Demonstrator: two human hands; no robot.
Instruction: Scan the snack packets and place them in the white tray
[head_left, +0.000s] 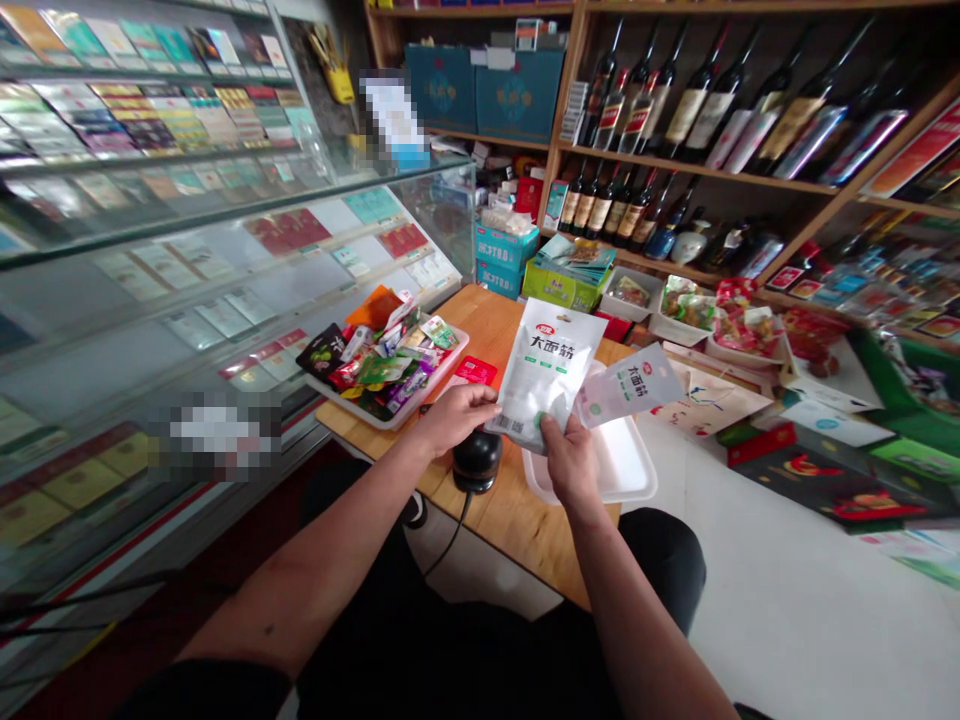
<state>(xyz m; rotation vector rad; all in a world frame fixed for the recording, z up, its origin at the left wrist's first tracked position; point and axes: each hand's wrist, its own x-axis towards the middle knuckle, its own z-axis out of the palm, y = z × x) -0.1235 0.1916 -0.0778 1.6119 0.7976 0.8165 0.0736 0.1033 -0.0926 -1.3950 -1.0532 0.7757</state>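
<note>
A white snack pouch [551,360] with dark lettering and a red logo is held up over the small wooden table. My right hand [574,455] is closed on its lower right edge, thumb across the front. Behind it, a second, similar pouch [634,385] fans out to the right from the same hand. My left hand [459,418] pinches the first pouch's lower left corner. Just below the left hand is a black device with a cable, like a barcode scanner [478,460]; its top is partly hidden. A white plastic tray [630,485] sits under my right hand, nothing visible in its exposed part.
A tray [450,355] heaped with colourful snack packets stands at the table's left. A red packet [474,370] lies beside it. The glass display counter [300,230] borders the left. Bottle shelves [690,165] stand behind; boxes [825,470] and bins of goods line the right.
</note>
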